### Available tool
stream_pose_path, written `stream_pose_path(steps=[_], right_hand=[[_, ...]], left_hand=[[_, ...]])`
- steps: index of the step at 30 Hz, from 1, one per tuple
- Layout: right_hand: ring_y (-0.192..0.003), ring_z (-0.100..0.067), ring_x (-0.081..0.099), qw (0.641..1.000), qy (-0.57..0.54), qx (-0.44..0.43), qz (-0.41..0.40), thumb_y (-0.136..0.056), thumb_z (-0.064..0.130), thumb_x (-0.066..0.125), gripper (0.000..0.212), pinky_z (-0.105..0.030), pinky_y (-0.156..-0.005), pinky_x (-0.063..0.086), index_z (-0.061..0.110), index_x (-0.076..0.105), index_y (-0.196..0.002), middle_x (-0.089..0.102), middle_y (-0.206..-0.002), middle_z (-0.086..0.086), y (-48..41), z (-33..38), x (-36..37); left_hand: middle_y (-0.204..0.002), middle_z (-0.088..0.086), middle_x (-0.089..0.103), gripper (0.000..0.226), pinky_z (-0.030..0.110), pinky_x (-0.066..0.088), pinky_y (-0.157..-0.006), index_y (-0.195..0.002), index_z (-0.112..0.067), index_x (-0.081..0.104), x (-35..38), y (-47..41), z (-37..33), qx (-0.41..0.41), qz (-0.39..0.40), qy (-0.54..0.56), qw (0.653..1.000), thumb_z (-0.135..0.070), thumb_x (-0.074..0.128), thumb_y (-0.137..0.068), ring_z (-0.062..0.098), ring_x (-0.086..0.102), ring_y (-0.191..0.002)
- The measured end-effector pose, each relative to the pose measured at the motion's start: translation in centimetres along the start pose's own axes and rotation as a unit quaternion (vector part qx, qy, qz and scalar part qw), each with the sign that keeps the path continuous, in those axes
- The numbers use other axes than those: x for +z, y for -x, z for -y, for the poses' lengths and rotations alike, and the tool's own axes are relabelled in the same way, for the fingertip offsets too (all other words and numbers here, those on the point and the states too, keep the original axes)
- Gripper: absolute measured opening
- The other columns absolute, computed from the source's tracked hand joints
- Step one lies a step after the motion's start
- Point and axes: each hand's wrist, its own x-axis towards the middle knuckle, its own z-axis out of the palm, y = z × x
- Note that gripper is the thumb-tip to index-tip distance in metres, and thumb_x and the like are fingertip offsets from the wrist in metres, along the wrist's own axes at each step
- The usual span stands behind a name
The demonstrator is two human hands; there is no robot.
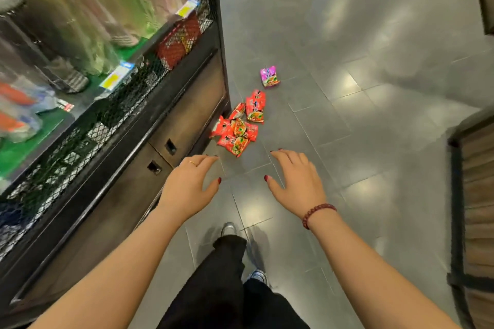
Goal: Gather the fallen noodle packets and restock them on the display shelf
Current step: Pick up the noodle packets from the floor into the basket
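The fallen noodle packets lay on the grey tiled floor [347,120], by the foot of the display shelf [184,104] at its far corner. Five red packets [236,132] could be counted, though the overlap left that uncertain: four were heaped together touching the shelf's base, and one lay just beyond them. A single pink packet [270,77] sat apart, further out on the floor.

The left hand [188,184] and the right hand [295,181] were stretched toward the heap with fingers spread and lightly bent, gripping nothing, both short of the packets. A bead bracelet [318,215] circled the right wrist.

The shelf's dark cabinet front ran along the left, close beside the left hand. Behind its mesh rail [128,96] stood red stock [177,43], and two yellow price tags [187,9] were clipped to it. A wooden stand [478,195] stood at the floor's right edge, well apart from the packets.
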Motion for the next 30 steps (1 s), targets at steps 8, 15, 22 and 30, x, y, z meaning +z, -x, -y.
stream_pose_path(steps=[8,15,22,30], right_hand=[[-0.126,-0.024,0.043,0.999,0.01,-0.019,0.028,-0.09,0.037,0.059,0.051,-0.036,-0.103,0.036,0.018,0.047,-0.136,0.049,-0.137,-0.002,-17.1,-3.5,-0.6],[-0.119,-0.025,0.047,0.997,0.003,-0.039,0.061,-0.088,0.032,0.059,0.049,-0.038,-0.096,0.04,0.017,0.05,-0.134,0.053,-0.131,-0.002,-30.1,-5.9,-2.0],[-0.123,-0.022,0.042,0.989,-0.019,-0.086,0.119,-0.09,0.031,0.059,0.048,-0.036,-0.101,0.035,0.02,0.047,-0.135,0.051,-0.133,-0.002,-42.9,-10.9,-2.2],[-0.121,-0.029,0.046,0.958,-0.053,-0.15,0.239,-0.085,0.027,0.067,0.048,-0.032,-0.098,0.034,0.013,0.054,-0.13,0.055,-0.129,-0.011,-57.1,-17.6,0.3]], left_hand=[[-0.133,0.003,0.057,0.052,0.039,0.05,-0.093,-0.138,-0.019,0.051,0.4,-16.1,3.3,-0.058,0.011,0.033,0.998,-0.037,0.061,-0.09,0.024,0.053,-0.12],[-0.126,0.01,0.06,0.047,0.042,0.05,-0.089,-0.131,-0.012,0.057,-2.3,-28.5,5.4,-0.09,0.016,0.044,0.995,-0.029,0.061,-0.087,0.032,0.055,-0.116],[-0.129,0.006,0.059,0.054,0.041,0.049,-0.092,-0.133,-0.016,0.056,-1.0,-36.8,4.7,-0.198,0.011,0.065,0.978,-0.039,0.046,-0.085,0.03,0.053,-0.118],[-0.121,0.013,0.06,0.047,0.043,0.048,-0.087,-0.131,-0.012,0.056,4.9,-43.3,2.8,-0.37,-0.027,0.083,0.925,-0.032,0.063,-0.088,0.035,0.054,-0.114]])
